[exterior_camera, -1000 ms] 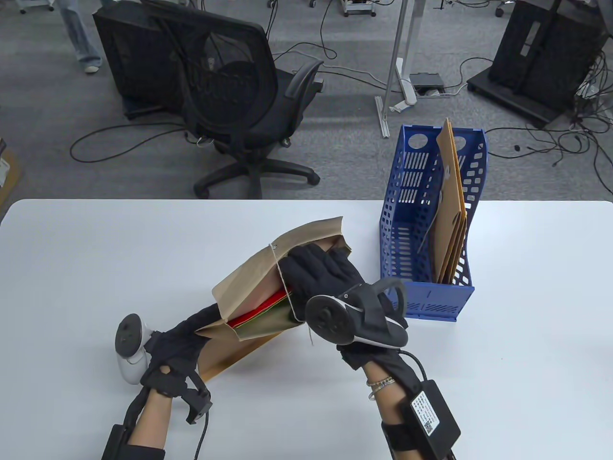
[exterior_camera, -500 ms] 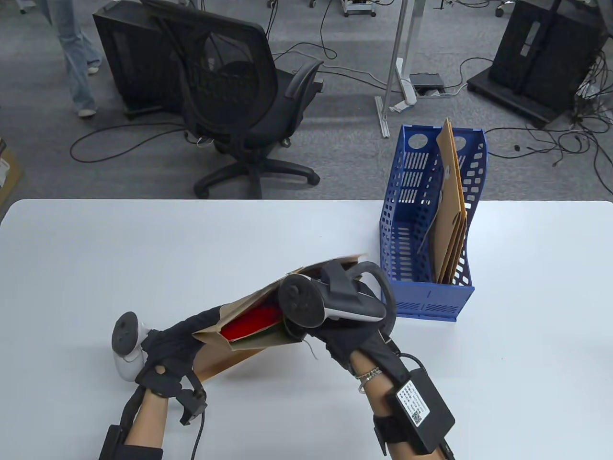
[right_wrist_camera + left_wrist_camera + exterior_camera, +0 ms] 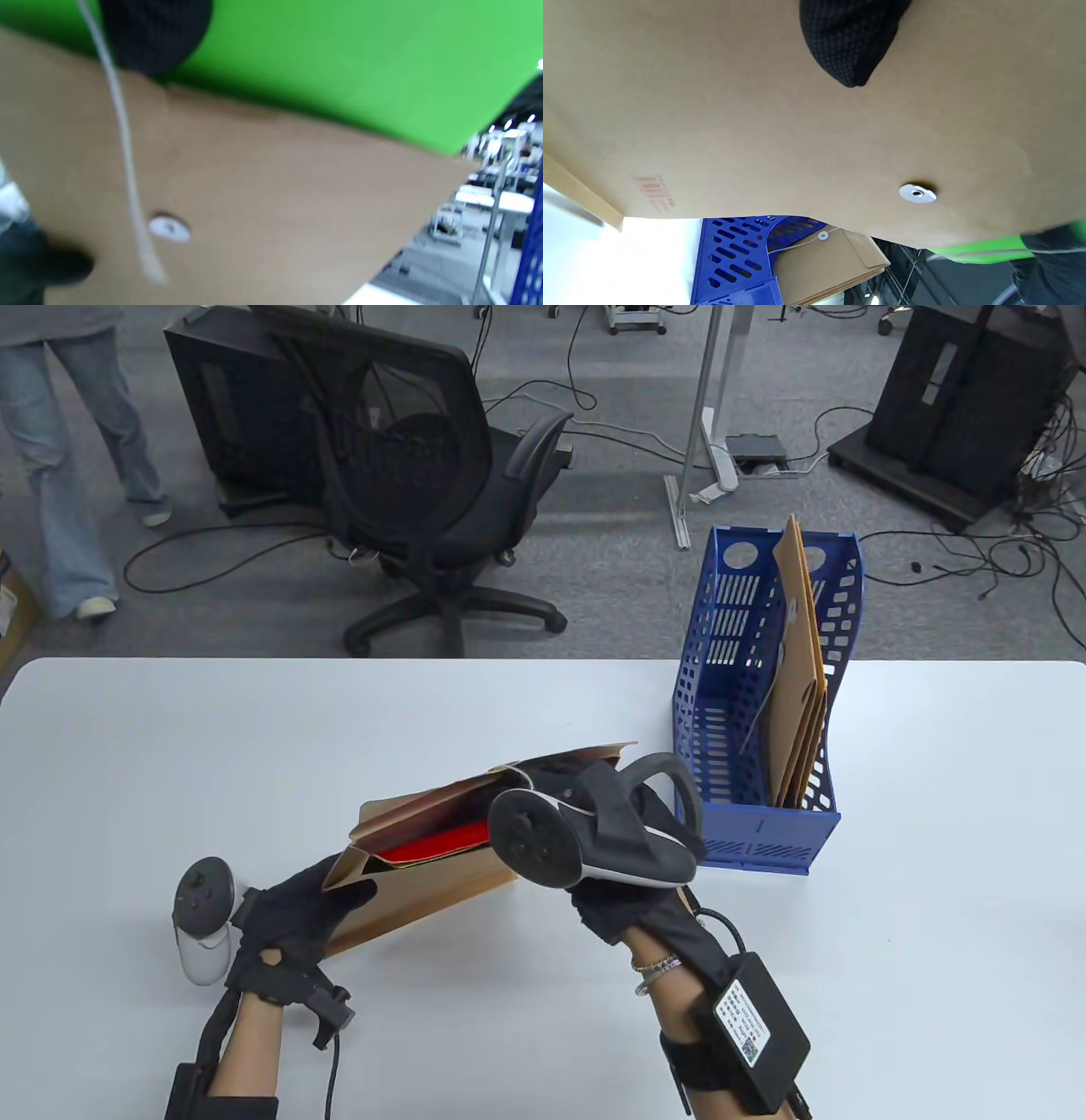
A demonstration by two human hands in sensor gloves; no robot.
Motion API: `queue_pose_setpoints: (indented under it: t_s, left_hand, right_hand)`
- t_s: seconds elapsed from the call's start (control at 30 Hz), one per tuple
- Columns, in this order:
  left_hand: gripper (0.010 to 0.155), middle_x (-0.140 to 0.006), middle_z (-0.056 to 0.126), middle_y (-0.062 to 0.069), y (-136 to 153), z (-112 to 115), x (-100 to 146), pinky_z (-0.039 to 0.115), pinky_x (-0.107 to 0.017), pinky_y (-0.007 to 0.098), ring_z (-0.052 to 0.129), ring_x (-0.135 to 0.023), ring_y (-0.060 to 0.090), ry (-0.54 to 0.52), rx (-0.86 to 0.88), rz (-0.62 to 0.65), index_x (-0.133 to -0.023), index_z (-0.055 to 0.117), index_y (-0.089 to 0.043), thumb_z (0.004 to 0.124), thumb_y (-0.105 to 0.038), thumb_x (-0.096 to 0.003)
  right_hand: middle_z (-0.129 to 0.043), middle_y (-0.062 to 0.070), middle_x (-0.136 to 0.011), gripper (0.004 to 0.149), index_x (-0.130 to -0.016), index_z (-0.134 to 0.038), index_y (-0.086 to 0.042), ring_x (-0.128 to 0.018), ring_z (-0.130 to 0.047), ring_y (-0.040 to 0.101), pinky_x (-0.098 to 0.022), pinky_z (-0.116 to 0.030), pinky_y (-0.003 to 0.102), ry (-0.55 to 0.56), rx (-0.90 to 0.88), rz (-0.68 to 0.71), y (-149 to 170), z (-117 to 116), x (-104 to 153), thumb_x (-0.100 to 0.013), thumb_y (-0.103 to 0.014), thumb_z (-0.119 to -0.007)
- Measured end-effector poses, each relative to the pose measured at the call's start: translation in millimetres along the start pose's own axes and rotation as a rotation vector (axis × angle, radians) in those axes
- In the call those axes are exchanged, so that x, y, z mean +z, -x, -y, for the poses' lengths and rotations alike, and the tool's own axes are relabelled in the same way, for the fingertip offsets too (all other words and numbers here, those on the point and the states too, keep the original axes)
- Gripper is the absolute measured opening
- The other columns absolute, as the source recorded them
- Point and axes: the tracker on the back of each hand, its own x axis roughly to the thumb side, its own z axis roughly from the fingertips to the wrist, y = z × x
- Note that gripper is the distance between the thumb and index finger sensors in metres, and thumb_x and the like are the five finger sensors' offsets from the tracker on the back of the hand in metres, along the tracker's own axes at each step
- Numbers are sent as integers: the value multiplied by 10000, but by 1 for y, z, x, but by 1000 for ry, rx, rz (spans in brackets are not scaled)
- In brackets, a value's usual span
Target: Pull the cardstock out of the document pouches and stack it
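A brown document pouch [image 3: 424, 891] lies tilted over the table [image 3: 170, 746], its mouth open toward the upper right. Red cardstock [image 3: 433, 844] shows inside it. My left hand [image 3: 339, 891] grips the pouch's lower left end; in the left wrist view one fingertip [image 3: 848, 42] presses on the pouch [image 3: 755, 127] near its white button [image 3: 917, 193]. My right hand [image 3: 551, 785] reaches into the pouch mouth, its fingers hidden under the tracker. In the right wrist view a fingertip [image 3: 152, 34] lies on green cardstock [image 3: 339, 63] sticking out of the pouch [image 3: 254, 203].
A blue file holder [image 3: 747, 823] stands at the right rear of the table with several more brown pouches [image 3: 802, 687] upright in it. An office chair [image 3: 424, 475] stands behind the table, and a person [image 3: 59, 475] walks at the far left.
The pouch has dropped from steeply raised to nearly flat. My right hand has slid from on top of it into its mouth. My left hand has shifted a little left.
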Motion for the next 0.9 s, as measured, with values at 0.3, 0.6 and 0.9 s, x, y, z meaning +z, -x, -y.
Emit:
queue_pose_setpoints:
  t_s: [0.3, 0.6, 0.9]
  left_hand:
    - [456, -942, 949, 6, 8, -16, 6, 773, -597, 468, 975, -817, 231, -46, 87, -22, -935, 802, -359, 823, -305, -482]
    - [477, -866, 999, 17, 9, -37, 16, 836, -520, 428, 1046, -707, 206, -79, 161, -49, -958, 776, -311, 816, -320, -483]
    - [473, -855, 1003, 14, 2, -62, 34, 835, -517, 426, 1047, -700, 203, -217, 180, -101, -957, 777, -308, 814, -325, -486]
  right_hand:
    - [-952, 35, -860, 439, -945, -809, -315, -718, -1000, 272, -493, -875, 402, 647, -9, -315, 33, 66, 45, -513, -357, -743]
    - [-925, 75, -870, 458, -994, -731, -293, -650, -1035, 282, -394, -945, 353, 997, -87, -442, 69, 69, 102, -537, -323, -717]
    - [-876, 76, -910, 463, -991, -703, -323, -682, -1019, 281, -412, -946, 355, 624, 74, -359, 67, -75, 89, -529, -315, -712]
